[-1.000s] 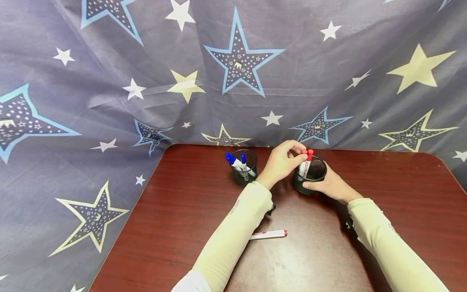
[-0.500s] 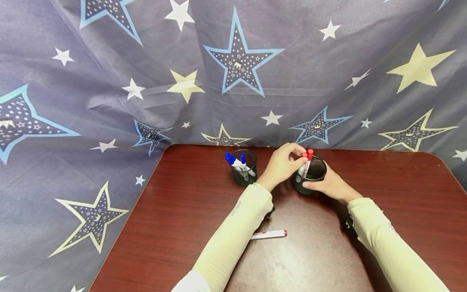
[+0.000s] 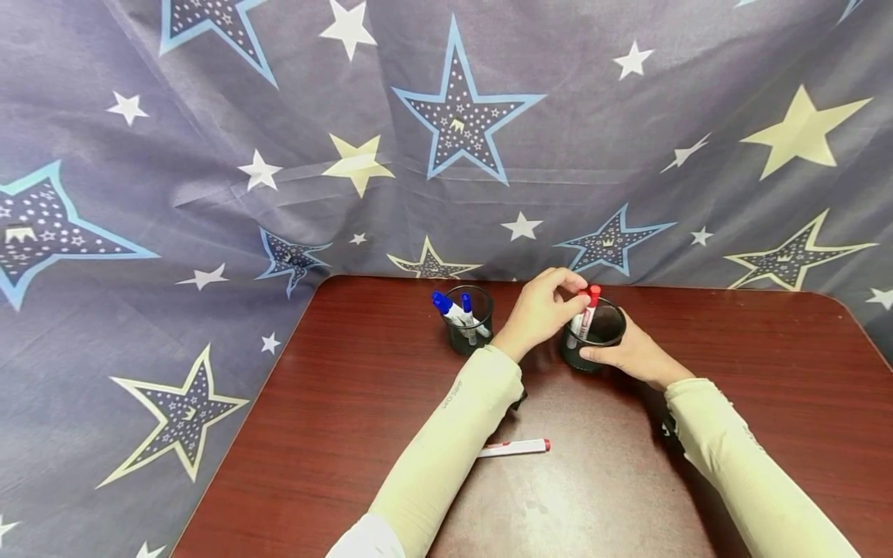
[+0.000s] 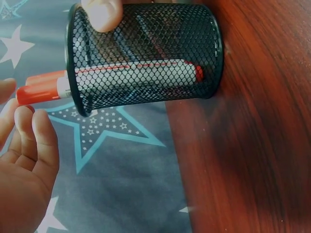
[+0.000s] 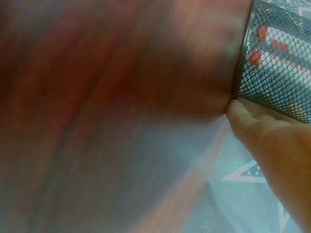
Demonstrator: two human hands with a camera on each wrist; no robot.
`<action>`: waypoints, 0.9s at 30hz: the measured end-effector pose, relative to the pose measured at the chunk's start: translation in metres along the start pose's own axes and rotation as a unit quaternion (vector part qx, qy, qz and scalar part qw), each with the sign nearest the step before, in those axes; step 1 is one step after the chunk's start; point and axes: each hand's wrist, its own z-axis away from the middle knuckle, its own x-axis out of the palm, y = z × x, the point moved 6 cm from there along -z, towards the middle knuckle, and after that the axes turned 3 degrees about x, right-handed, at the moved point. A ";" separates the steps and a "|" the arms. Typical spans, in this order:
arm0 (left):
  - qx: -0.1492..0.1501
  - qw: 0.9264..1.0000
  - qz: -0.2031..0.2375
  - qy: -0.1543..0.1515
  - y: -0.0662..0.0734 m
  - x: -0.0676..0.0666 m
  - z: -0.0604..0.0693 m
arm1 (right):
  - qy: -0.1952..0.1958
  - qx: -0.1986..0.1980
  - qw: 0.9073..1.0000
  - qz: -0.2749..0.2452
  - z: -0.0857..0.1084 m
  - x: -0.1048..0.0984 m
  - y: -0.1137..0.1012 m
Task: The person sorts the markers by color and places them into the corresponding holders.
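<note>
My left hand (image 3: 540, 310) pinches the red cap of a marker (image 4: 41, 93) that stands in the right-hand black mesh pen cup (image 4: 146, 41). Beside it in that cup leans a second red-capped marker (image 3: 590, 314). Both have white barrels, which show through the mesh in the left wrist view. My right hand (image 3: 638, 353) grips the same cup from the right, its thumb across the near side. The far fingers of that hand are hidden behind the cup in the head view.
Left of my left hand stands another black mesh cup (image 3: 469, 341) with several blue-capped markers (image 3: 453, 311). A white marker with a red end (image 3: 516, 448) lies on the brown table (image 3: 335, 403), partly hidden by my left sleeve. A star-patterned curtain (image 3: 293, 93) hangs behind.
My left hand dips slightly with the pinched marker, then comes back up a little. The right hand and the cup stay in place.
</note>
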 end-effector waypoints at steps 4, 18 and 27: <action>0.009 1.000 0.001 0.006 0.005 -0.006 0.001 | 0.002 0.000 1.000 -0.001 0.000 -0.001 0.000; -0.047 0.976 -0.044 -0.208 0.005 -0.060 0.080 | 0.009 0.004 1.000 -0.006 0.002 -0.003 0.001; -0.141 0.900 -0.219 -0.350 -0.026 -0.068 0.175 | 0.011 0.013 1.000 0.006 0.002 -0.003 0.002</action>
